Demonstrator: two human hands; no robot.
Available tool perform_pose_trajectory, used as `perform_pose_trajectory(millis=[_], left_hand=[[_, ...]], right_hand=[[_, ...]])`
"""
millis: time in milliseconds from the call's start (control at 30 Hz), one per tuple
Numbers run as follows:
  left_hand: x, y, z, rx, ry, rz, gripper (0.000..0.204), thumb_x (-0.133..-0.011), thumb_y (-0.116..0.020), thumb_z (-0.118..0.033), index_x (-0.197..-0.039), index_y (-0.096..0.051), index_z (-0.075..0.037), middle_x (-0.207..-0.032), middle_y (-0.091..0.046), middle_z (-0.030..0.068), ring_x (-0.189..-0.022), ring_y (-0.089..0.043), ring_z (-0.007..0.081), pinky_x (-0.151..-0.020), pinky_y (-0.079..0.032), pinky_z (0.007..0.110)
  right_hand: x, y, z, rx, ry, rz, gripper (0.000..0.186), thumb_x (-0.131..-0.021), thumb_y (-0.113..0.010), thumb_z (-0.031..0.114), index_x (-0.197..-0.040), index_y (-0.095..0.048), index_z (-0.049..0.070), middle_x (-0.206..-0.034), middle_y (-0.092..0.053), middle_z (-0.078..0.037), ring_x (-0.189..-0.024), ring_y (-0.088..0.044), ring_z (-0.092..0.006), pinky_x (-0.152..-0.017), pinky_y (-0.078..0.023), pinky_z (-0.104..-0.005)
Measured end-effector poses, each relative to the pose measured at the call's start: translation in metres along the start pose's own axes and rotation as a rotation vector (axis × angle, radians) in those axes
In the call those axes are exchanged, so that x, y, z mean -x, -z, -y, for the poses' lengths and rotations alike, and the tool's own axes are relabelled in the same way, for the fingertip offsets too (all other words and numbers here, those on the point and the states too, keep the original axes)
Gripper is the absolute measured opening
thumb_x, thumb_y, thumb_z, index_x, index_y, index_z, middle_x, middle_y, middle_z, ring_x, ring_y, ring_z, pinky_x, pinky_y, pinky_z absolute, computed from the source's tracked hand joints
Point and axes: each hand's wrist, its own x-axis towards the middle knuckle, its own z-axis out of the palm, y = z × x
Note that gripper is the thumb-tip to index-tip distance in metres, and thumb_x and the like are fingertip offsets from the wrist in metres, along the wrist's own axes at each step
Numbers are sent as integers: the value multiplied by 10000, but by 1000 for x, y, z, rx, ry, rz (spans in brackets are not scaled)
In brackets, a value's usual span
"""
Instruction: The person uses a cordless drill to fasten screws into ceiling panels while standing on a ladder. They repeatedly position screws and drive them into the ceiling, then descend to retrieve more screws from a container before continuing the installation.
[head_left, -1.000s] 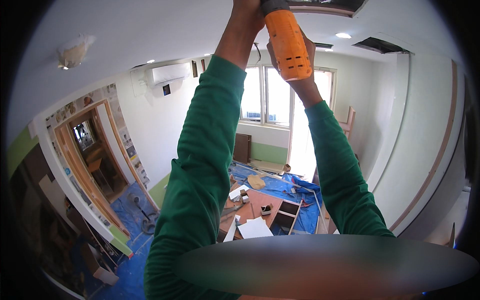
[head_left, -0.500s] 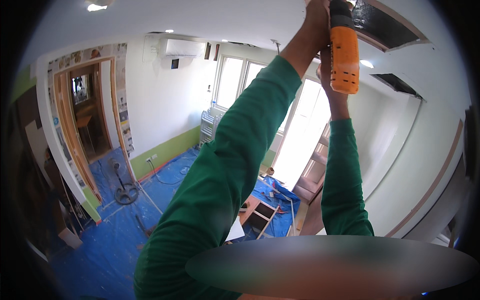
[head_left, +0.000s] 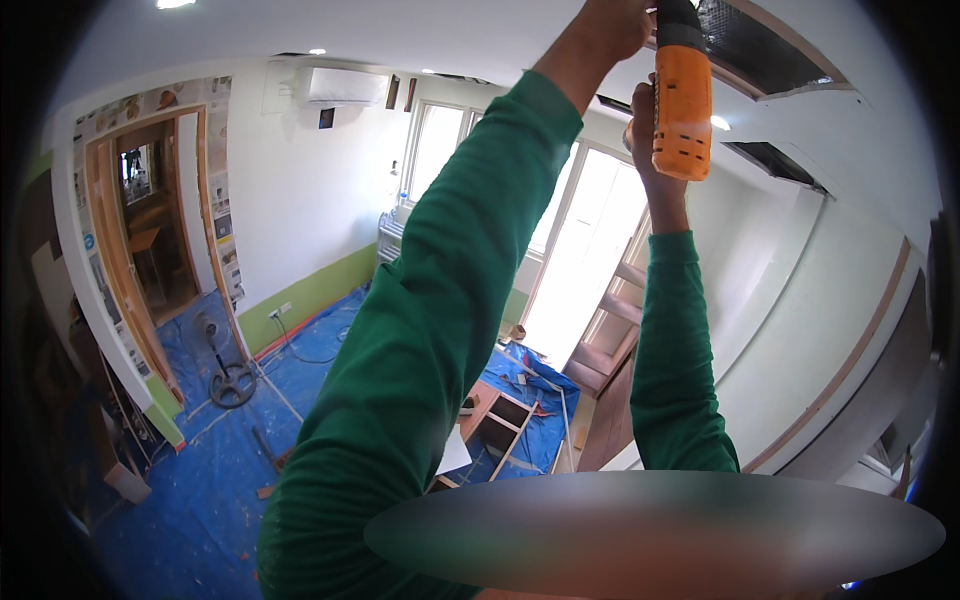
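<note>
The person is working overhead, and the drill [head_left: 683, 110] is pointing up toward the ceiling [head_left: 400, 35] at about half past one. The right hand [head_left: 643, 115] is holding it from behind, fingers clamped round the drill's grip, with the orange body covering part of them. The left hand [head_left: 622, 25] is sitting just beside the drill's front end, toward one o'clock; its fingertips and the drill's nose are running up to the top edge, so I can't fairly tell whether those fingers are together, apart or pinching something small.

To my eye the overhead work is standing partway. The light [head_left: 720, 123] near two o'clock is glowing and the air conditioner [head_left: 345, 87] at eleven is hanging on its wall, so those are already up. The near hole [head_left: 762, 55], between one and two, is showing its dark inside, and the far hole [head_left: 775, 162] at two is gaping as well; both are looking unfinished. Below, the blue sheet [head_left: 190, 540] is covering the floor between seven and eight, and the wooden unit [head_left: 483, 402] is lying near six.
</note>
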Motion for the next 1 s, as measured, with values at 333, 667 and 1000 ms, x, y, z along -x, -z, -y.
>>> perform_pose_trajectory(millis=[333,667,1000], left_hand=[[-10,7,-76,-425,267,95,238,-1035,-613,-274,-1040,-705,-55,-980,-680,47,-944,-612,171,-908,-479,341],[-16,-13,-101,-1024,417,79,274,-997,-648,-350,-1037,-701,-83,-971,-684,42,-921,-619,161,-895,-471,350],[-20,1,-104,-1031,419,142,235,-998,-650,-371,-1109,-698,-171,-994,-665,-48,-936,-573,113,-863,-433,366]], right_hand=[[0,-35,1,-716,-320,-69,355,-871,-786,166,-1140,-606,21,-847,-709,-55,-712,-719,-145,-635,-582,-266],[4,-78,55,-575,-246,-325,298,-839,-777,131,-1056,-598,32,-832,-693,-91,-702,-705,-211,-660,-560,-306],[4,-95,69,-746,-361,-386,350,-806,-810,168,-1040,-591,28,-780,-670,-130,-663,-692,-271,-603,-533,-342]])
